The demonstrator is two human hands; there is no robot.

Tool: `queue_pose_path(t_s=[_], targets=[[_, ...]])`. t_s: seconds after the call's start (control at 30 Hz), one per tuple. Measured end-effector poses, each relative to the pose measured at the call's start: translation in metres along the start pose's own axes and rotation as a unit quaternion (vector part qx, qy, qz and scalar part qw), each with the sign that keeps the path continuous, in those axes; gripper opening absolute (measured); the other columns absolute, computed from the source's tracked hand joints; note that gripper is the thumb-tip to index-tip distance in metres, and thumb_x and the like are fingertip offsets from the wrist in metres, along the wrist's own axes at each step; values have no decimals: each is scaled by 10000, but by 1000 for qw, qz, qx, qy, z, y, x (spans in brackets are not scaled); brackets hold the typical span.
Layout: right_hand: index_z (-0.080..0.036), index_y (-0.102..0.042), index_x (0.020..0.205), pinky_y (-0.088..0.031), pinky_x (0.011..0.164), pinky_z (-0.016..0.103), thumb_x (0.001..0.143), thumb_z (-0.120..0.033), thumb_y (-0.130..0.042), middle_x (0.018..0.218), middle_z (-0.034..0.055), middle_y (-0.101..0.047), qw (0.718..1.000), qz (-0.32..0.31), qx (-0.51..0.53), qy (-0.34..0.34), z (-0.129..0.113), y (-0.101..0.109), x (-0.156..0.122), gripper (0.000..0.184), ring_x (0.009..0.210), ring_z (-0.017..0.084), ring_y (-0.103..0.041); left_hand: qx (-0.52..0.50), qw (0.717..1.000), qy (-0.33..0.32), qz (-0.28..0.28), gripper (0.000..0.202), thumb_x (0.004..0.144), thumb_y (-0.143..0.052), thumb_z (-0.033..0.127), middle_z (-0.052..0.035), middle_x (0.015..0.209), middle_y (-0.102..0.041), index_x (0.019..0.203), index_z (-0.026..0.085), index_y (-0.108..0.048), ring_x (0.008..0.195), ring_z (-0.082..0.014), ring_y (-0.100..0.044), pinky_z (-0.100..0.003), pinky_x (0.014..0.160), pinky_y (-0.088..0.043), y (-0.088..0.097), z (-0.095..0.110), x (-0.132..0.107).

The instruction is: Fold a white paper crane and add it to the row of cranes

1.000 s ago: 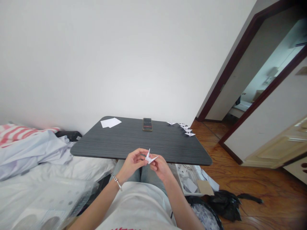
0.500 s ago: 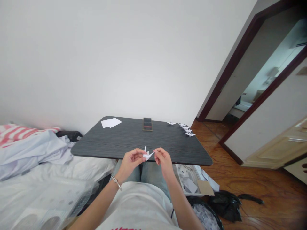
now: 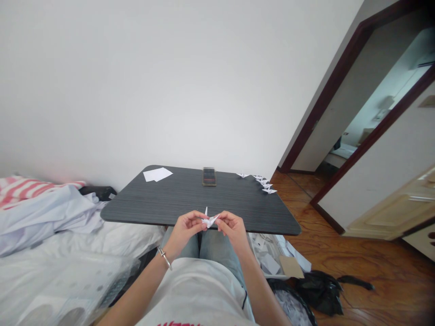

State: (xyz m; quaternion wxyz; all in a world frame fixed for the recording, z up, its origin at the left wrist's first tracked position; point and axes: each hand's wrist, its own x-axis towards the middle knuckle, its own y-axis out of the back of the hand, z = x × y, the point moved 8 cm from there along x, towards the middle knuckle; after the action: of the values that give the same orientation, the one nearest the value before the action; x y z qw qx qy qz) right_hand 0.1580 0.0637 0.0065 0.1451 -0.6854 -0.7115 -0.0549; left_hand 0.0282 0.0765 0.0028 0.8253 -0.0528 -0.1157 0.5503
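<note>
Left fingers [image 3: 199, 215] and right fingers [image 3: 224, 215] are pinched on a paper crane [image 3: 210, 222]; an open box [image 3: 271, 275] holds papers [image 3: 270, 264].

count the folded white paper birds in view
6: the held bird between the left hand and right hand, the lone bird near the far edge of the table, and a row of four along the table's right side, where overlap may hide another.
</note>
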Motion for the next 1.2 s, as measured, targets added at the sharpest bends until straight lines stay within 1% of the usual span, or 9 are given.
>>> queue_pose_path(t_s=[0.27,0.43,0.53,0.67,0.73,0.9,1.1,1.2], targets=[[-162,-617,757,-272,350,162,695,-253,-600,538,-15,-556,1000,19,-15,-6,-1,3,-1,111,436,77,-446,4,1000,4,-18,203,633,-681,181,-26,683,-648,811,112,-613,606,-102,-569,-215,615,-433,-2,-4,0],[-188,-588,836,-307,354,150,656,-213,-630,659,2,-600,1000,22,13,12,-6,2,-2,186,526,101,-516,13,1000,13,-18,213,620,-690,202,-22,653,-646,799,113,-618,582,-109,-567,-225,601,-432,-3,-2,-1],[-187,-597,812,-319,372,152,671,-192,-619,646,-1,-597,1000,6,-2,19,-10,0,-3,142,539,99,-515,17,1000,13,-22,215,624,-687,206,-21,645,-644,803,111,-617,583,-108,-565,-223,603,-427,-4,-1,-1],[-186,-622,785,-359,410,170,670,-201,-624,645,-3,-596,999,2,-33,33,-18,1,-4,116,551,104,-524,21,999,15,-33,211,635,-679,208,-23,665,-640,811,111,-615,597,-103,-561,-219,616,-423,-5,0,-2],[-179,-629,773,-387,430,181,677,-214,-620,662,8,-602,998,-9,-50,28,-19,0,-5,102,569,113,-535,21,999,17,-41,212,639,-675,211,-28,673,-636,815,109,-613,604,-106,-559,-223,617,-425,-5,1,-3],[-168,-629,724,-444,484,213,686,-225,-622,662,25,-625,997,-39,-65,-4,-17,-1,-6,70,577,131,-568,20,998,19,-57,203,644,-671,200,-28,676,-630,817,111,-615,608,-104,-555,-221,618,-428,-6,1,-3],[-162,-639,741,-490,606,272,695,-251,-624,691,47,-668,994,-65,-92,4,-19,-1,-7,101,648,169,-624,24,997,25,-64,199,634,-678,190,-22,666,-633,807,115,-617,607,-106,-564,-222,624,-431,-5,0,-2],[-160,-637,739,-497,618,282,693,-244,-627,694,53,-681,992,-69,-105,2,-18,0,-7,96,654,181,-638,28,997,29,-63,198,630,-680,192,-24,672,-640,802,117,-617,611,-108,-573,-227,634,-437,-4,-1,-1]])
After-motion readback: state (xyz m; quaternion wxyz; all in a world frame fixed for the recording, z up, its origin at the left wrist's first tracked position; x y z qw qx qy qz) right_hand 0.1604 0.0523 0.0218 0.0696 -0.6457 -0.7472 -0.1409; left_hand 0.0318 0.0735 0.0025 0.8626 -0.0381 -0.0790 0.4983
